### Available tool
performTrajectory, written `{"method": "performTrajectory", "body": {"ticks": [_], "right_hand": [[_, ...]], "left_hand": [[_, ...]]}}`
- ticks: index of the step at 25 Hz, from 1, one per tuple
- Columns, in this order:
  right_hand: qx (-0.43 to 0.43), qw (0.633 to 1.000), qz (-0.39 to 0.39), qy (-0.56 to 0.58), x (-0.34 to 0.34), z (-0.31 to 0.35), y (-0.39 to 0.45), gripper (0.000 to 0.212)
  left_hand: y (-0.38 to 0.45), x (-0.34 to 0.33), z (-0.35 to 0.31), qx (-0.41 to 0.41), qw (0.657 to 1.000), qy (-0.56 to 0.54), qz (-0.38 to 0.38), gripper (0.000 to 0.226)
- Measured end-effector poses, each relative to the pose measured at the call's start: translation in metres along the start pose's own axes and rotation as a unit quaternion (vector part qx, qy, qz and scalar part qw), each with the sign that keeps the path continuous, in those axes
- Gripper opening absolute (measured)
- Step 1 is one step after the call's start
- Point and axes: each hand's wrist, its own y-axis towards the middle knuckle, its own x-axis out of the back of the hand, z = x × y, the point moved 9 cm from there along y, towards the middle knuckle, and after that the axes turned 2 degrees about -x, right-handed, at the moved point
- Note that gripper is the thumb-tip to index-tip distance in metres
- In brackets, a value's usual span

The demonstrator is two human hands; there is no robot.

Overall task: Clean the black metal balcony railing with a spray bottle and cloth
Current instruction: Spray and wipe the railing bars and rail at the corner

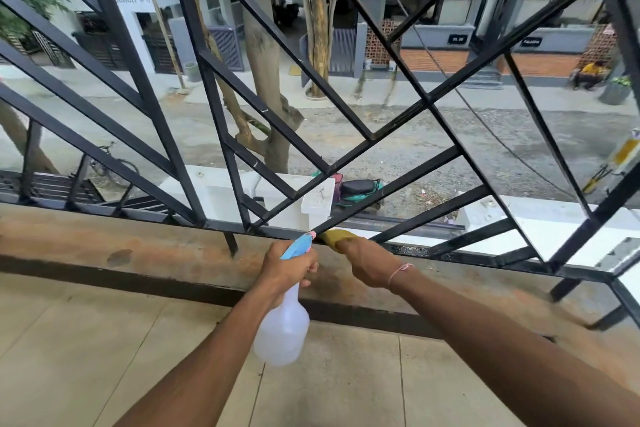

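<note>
The black metal railing point(221, 121) of crossing diagonal bars fills the upper view. My left hand point(287, 267) grips the neck of a translucent white spray bottle point(282, 329); its blue trigger head with a pink nozzle points at the bottom rail. Just to the right, my right hand point(367, 263) holds a yellow-olive cloth point(337, 236) pressed against the bottom rail where several diagonals meet. Most of the cloth is hidden behind my fingers.
A stained concrete curb point(138, 246) runs under the railing, with beige floor tiles point(86, 340) in front of it. Short black feet hold the bottom rail above the curb. Beyond the bars lie a street, trees and buildings far below.
</note>
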Motion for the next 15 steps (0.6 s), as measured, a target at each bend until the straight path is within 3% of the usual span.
{"method": "performTrajectory", "body": {"ticks": [3,6,15], "right_hand": [[-0.111,0.986,-0.033,0.122,0.03,-0.013,-0.005,0.031],[-0.163,0.958,-0.041,0.233,0.052,-0.009,-0.01,0.027],[-0.091,0.976,-0.147,0.13,0.107,0.037,0.003,0.029]], "left_hand": [[-0.001,0.001,0.002,0.007,1.0,0.011,0.0,0.02],[-0.003,0.011,0.004,0.013,1.0,0.01,-0.019,0.014],[0.004,0.044,0.029,0.056,0.997,0.007,-0.06,0.022]]}}
